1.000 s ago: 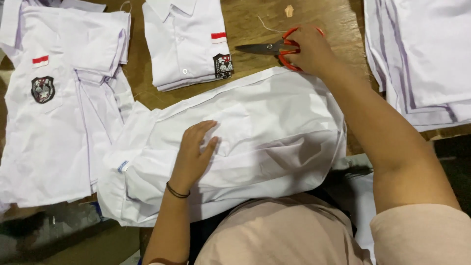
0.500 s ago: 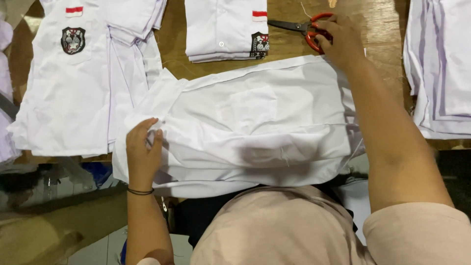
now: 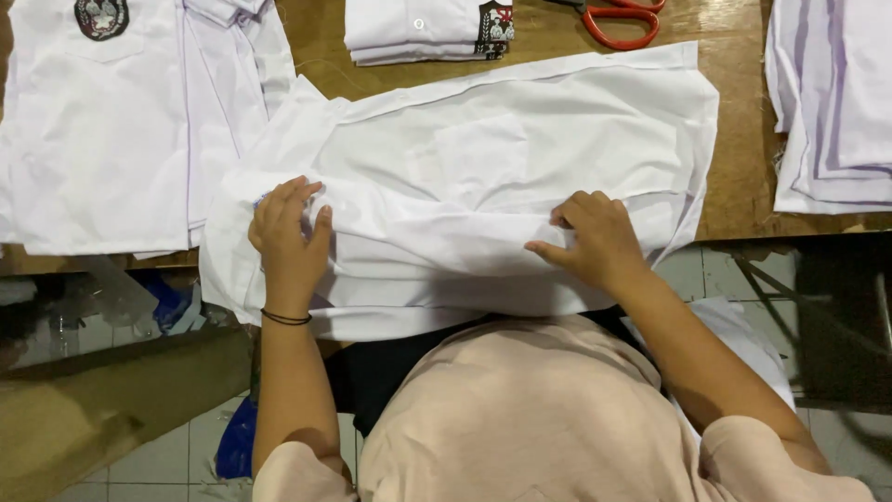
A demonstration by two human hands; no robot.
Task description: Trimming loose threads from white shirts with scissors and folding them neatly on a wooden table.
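Both hands are down on the white shirt (image 3: pixel 520 158), which spreads out beyond them across the wooden surface (image 3: pixel 743 158). The left hand (image 3: pixel 290 237) pinches a fold at its fingertips; the right hand (image 3: pixel 595 240) grips the same fold, red scissors (image 3: pixel 618 20) well beyond it.

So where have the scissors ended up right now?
The red-handled scissors lie at the top edge of the head view on the wooden table, just right of the folded white shirt, away from both hands.
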